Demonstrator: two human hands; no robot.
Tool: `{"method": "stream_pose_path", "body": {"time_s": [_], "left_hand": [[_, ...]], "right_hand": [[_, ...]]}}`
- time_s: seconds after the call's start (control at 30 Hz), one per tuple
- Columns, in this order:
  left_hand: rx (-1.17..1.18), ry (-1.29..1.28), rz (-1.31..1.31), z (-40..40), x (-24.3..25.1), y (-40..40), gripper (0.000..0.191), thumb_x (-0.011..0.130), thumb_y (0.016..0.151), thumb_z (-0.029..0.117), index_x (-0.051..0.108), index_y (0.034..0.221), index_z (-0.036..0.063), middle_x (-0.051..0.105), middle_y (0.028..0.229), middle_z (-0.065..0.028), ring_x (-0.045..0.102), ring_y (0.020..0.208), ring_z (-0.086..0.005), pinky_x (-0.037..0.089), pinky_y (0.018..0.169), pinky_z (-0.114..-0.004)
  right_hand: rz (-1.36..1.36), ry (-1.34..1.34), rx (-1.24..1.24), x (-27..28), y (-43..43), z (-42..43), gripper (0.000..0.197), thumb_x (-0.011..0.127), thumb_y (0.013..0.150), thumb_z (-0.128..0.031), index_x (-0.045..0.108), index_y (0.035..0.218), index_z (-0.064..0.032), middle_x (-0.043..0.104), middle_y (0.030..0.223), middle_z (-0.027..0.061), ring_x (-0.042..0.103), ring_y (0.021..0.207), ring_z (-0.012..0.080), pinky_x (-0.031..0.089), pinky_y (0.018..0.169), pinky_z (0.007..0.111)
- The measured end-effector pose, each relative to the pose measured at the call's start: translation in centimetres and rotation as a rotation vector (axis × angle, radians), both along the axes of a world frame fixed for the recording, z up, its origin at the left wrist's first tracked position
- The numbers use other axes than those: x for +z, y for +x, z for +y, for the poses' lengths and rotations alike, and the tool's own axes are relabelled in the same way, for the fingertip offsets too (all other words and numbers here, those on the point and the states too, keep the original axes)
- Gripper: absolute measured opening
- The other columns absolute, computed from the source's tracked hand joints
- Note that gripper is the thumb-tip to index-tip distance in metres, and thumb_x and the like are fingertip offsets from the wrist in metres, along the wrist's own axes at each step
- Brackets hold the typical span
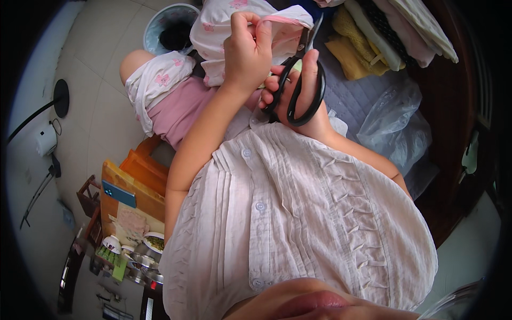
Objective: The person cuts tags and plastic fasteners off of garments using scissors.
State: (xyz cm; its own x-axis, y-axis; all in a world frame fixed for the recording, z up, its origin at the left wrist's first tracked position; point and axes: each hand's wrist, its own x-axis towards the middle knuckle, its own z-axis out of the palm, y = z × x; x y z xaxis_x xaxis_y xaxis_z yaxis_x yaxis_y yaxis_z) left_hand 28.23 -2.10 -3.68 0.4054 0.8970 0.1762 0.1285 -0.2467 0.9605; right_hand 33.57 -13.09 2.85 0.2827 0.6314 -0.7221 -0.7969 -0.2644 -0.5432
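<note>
White fabric with pink printed figures and a pink edge (286, 20) lies bunched over the person's lap. My left hand (250, 52) pinches its pink edge between thumb and fingers. Close beside it on the right, my right hand (298, 90) holds black-handled scissors (323, 90), with the thumb and fingers at the handle loops. The scissors' metal blades point up and away from the body, against the fabric's right end. They look slightly apart; whether fabric lies between them is hard to tell. Part of the right hand is hidden behind the handles.
A lined bin (172, 30) stands on the tiled floor. Folded clothes (360, 44) and a clear plastic bag (394, 124) lie on a grey quilted cover at right. At lower left, a wooden table (110, 172) holds a phone (119, 193), bowls and food, near an orange stool (144, 166).
</note>
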Motion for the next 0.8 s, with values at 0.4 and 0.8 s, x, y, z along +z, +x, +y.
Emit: {"method": "stream_pose_path", "body": {"time_s": [0.4, 0.8], "left_hand": [[-0.333, 0.535, 0.162, -2.2, 0.0, -1.9, 0.022, 0.072, 0.084, 0.004, 0.056, 0.099, 0.0042, 0.061, 0.084, -0.0066, 0.062, 0.062, -0.0229, 0.05, 0.055, -0.033], [-0.293, 0.303, 0.126, -1.6, -1.5, 0.1, 0.028, 0.065, 0.082, 0.002, 0.066, 0.109, 0.0067, 0.064, 0.086, -0.0091, 0.065, 0.07, -0.0252, 0.053, 0.063, -0.036]], "right_hand": [[0.222, -0.078, 0.092, 0.8, 3.4, -3.4, 0.089, 0.046, 0.083, -0.086, 0.051, 0.108, -0.0009, 0.051, 0.079, 0.0047, 0.051, 0.067, 0.0182, 0.047, 0.068, 0.035], [0.332, -0.139, 0.135, 0.4, 3.1, -2.8, 0.084, 0.052, 0.081, -0.085, 0.05, 0.099, -0.003, 0.05, 0.076, 0.0055, 0.052, 0.066, 0.0193, 0.047, 0.066, 0.035]]}}
